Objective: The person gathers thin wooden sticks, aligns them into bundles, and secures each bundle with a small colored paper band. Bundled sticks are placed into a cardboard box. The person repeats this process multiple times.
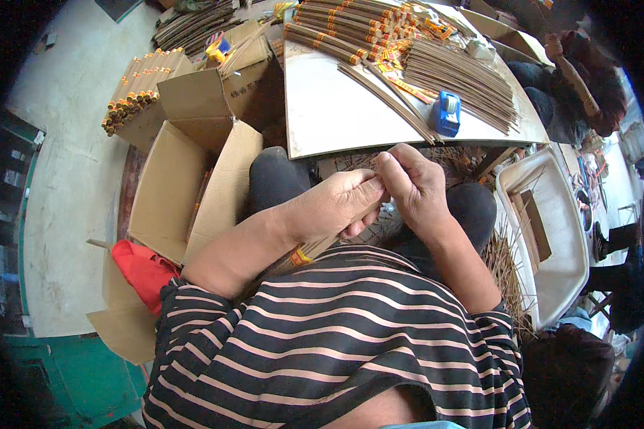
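Note:
My left hand (350, 200) is closed around a bundle of incense sticks (325, 247). The bundle slants down under my left forearm toward my striped shirt, and a yellow and red paper band shows near its lower end. Close against it, my right hand (416, 187) has its fingers curled in, thumb and forefinger pressed together at the top of the left hand. What those fingers pinch is hidden. Both hands are held over my lap, just off the near edge of the white table (350, 107).
On the table lie loose incense sticks (458, 82), banded bundles (350, 28) and a blue tape dispenser (447, 114). An open cardboard box (166, 193) stands at left, near stacked bundles (139, 82). At right are a white plastic tub (572, 275) and another person (587, 79).

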`<state>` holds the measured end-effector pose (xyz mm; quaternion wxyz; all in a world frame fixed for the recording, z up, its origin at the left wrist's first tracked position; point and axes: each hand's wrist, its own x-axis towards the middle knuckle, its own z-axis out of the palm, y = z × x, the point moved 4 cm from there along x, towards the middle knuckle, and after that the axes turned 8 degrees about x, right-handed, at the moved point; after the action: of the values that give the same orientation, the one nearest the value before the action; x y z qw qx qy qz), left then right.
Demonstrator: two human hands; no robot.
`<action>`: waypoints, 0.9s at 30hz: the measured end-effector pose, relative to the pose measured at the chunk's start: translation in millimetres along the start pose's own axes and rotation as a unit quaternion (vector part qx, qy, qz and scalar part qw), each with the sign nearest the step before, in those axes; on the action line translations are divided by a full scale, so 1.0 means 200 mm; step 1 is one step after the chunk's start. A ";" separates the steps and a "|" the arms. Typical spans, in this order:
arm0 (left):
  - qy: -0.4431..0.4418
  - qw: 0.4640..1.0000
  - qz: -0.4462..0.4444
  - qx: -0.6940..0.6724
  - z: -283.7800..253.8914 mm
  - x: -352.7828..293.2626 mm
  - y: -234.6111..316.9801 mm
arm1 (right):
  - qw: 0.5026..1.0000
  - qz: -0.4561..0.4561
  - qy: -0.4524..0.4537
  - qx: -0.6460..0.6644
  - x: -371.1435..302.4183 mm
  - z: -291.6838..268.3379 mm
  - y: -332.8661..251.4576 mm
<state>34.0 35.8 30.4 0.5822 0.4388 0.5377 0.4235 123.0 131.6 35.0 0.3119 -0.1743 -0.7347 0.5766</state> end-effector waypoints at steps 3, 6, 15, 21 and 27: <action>-0.010 0.999 -0.014 -0.050 -0.02 -0.02 -0.05 | 0.987 0.050 -0.083 0.130 0.01 0.01 0.02; -0.021 0.994 -0.010 -0.103 -0.03 -0.03 -0.05 | 0.962 0.027 -0.160 0.217 0.00 0.00 0.06; -0.025 0.991 -0.024 -0.132 -0.06 0.02 -0.13 | 0.940 0.152 -0.183 0.245 0.04 -0.01 0.19; -0.026 0.990 -0.023 -0.134 -0.14 0.08 -0.18 | 0.914 0.188 -0.213 0.290 0.13 0.02 0.25; -0.016 0.982 -0.056 -0.179 -0.26 0.15 -0.25 | 0.947 0.219 -0.185 0.143 0.47 -0.05 0.40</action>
<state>-15.7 53.9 -27.1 0.6825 0.3032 0.4677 0.4728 51.4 218.6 -15.3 0.0583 -0.1752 -0.6328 0.7520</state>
